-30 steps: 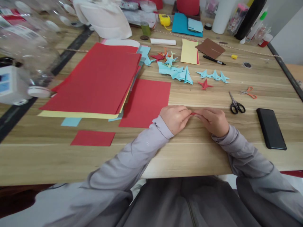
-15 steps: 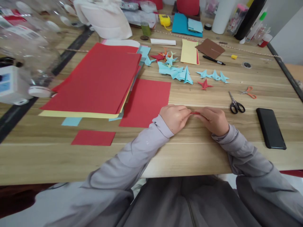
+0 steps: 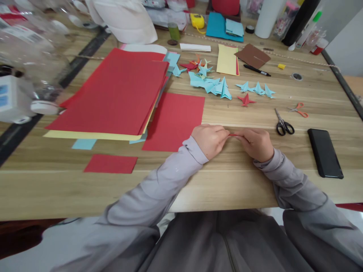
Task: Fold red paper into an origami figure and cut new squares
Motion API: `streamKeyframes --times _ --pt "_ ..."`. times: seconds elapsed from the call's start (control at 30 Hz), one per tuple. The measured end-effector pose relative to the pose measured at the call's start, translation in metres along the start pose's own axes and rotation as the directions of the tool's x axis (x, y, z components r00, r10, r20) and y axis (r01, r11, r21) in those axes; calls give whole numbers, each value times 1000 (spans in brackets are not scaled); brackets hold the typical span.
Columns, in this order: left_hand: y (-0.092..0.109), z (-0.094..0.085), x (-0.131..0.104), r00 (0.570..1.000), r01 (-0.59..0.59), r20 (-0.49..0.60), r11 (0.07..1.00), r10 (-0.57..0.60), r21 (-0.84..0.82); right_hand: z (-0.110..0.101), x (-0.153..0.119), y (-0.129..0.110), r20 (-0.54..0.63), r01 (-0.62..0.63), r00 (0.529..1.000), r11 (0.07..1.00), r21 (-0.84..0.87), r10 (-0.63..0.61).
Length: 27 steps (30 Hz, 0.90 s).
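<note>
Between my two hands a small folded piece of red paper (image 3: pixel 233 135) shows as a thin strip, most of it hidden by fingers. My left hand (image 3: pixel 210 141) pinches its left end, and my right hand (image 3: pixel 256 143) pinches the other. Just left of my left hand lies a flat red sheet (image 3: pixel 177 121), partly under a stack of red paper (image 3: pixel 113 92). A smaller red rectangle (image 3: pixel 111 163) rests nearer the table's front edge. Beyond my hands sit a red folded crane (image 3: pixel 246 100), a row of blue cranes (image 3: pixel 258 89) and a heap of blue folded pieces (image 3: pixel 211 86).
To the right are black-handled scissors (image 3: pixel 284 124), small orange scissors (image 3: pixel 299 109) and a black phone (image 3: pixel 325 153). Farther back lie a pen (image 3: pixel 257 70), brown paper (image 3: pixel 252 57) and yellow paper (image 3: pixel 227 59). Clear plastic bottles (image 3: pixel 31 49) crowd the far left.
Both hands keep their pinch on the red paper, with barely any movement. The view has shifted very slightly; the objects on the table lie as before.
</note>
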<state>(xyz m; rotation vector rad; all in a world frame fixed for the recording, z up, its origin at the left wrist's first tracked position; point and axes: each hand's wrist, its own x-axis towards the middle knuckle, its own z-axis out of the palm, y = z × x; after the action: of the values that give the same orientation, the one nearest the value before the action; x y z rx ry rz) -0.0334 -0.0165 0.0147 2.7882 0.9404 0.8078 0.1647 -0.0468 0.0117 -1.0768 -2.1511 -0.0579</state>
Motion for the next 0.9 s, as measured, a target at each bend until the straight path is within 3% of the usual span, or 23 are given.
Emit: streamKeyframes --times 0.17,0.4,0.63,0.9 --pt "1 -1 1 1000 -14 14 998 14 68 0 -1 -1 22 -30 999 998 -60 32" --pt "-1 2 0 1000 -4 -20 995 6 96 1 0 0 52 -114 992 992 49 112" --pt "2 -1 1 998 -56 9 986 56 158 2 -1 -1 75 -53 996 999 1 53" --pt "5 -2 3 997 -65 -22 977 71 201 1 -1 0 119 -70 990 997 -45 75"
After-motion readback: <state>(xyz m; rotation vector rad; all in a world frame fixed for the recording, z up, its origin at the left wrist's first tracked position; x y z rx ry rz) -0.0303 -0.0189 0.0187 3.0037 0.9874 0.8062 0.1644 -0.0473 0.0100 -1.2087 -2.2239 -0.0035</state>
